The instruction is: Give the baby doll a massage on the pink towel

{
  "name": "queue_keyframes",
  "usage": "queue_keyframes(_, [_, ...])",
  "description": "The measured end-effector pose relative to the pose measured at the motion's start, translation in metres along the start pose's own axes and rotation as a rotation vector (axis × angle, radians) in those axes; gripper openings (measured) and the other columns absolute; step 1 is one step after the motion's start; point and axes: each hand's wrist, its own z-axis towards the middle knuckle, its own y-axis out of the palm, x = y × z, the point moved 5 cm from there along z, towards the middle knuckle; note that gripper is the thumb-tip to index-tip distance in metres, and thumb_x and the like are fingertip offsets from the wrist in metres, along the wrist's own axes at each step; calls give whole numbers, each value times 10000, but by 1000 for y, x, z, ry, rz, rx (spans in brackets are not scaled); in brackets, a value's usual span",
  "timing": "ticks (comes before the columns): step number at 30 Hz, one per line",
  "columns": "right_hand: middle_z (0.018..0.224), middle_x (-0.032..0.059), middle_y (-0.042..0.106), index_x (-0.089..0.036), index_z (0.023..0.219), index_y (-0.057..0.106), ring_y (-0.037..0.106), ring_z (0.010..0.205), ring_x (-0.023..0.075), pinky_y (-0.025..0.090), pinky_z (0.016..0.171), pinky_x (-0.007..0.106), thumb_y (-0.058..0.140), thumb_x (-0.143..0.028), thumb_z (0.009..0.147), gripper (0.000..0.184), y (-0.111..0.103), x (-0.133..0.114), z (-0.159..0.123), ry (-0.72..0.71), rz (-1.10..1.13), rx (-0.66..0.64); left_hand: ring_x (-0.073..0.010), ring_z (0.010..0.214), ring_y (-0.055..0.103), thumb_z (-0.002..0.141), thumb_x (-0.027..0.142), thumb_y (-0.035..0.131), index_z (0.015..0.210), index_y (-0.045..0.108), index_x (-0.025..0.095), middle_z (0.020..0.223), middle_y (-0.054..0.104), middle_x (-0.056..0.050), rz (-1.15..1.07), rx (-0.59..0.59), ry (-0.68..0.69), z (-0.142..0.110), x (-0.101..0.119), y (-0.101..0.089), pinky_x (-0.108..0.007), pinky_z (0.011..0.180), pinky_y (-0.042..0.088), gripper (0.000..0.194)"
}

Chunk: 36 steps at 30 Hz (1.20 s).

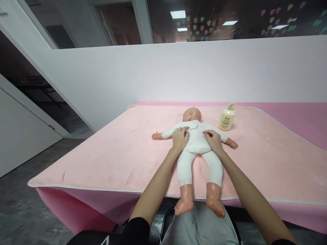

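A baby doll (196,143) in a white one-piece suit lies on its back on a pink blanket (114,156), head turned to the left, arms spread, bare feet hanging over the near edge. My left hand (180,137) rests on the doll's chest on its left side, fingers curled against the white cloth. My right hand (212,139) sits on the other side of the chest, fingers bent and pinching at the fabric. Both forearms reach in from below.
A cream lotion pump bottle (227,118) stands on the blanket just right of the doll's head. The blanket covers a pink table (293,112) against a white partition wall (163,71). Grey floor and a doorway lie to the left.
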Motion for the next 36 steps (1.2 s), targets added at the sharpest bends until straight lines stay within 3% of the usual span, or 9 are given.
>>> queue_keyframes(9, [711,38,596,-176,753,680,506,680,164,397,683,303,458,-267,685,250,0,0,0,-8,5,10,-207,869,498,816,224,412,1003,558,201,851,594,-40,-62,2,-43,0,1,-2,-336,783,347,238])
queue_keyframes(12, [723,41,600,-174,755,680,510,687,165,398,684,304,457,-271,683,253,0,1,0,-7,7,13,-205,852,495,808,231,426,1140,506,193,837,583,-41,-69,-1,-45,0,2,-4,-333,782,351,344])
queue_keyframes(15, [728,42,601,-176,751,679,512,687,164,399,684,304,456,-276,685,253,0,1,0,-8,9,11,-197,845,483,833,260,398,1260,452,259,867,560,-42,-2,-44,23,0,4,-3,-330,787,346,430])
queue_keyframes(19, [705,37,594,-182,750,679,506,677,164,398,674,304,459,-283,684,251,0,1,0,-10,7,12,-194,861,482,851,287,388,1163,564,312,865,533,-48,35,-77,28,1,3,-1,-326,777,349,359])
queue_keyframes(32, [711,38,599,-179,747,682,507,677,165,398,673,303,462,-277,678,251,0,0,0,-12,11,9,-181,868,555,848,266,390,974,656,204,876,641,-57,-153,87,-38,1,-3,-4,-306,818,406,301])
queue_keyframes(36, [707,38,597,-180,752,682,504,673,165,395,664,300,458,-272,678,253,-1,-1,0,-21,8,8,-166,772,564,805,335,491,896,672,201,770,641,-37,-212,103,-110,2,-9,-4,-291,752,419,243])
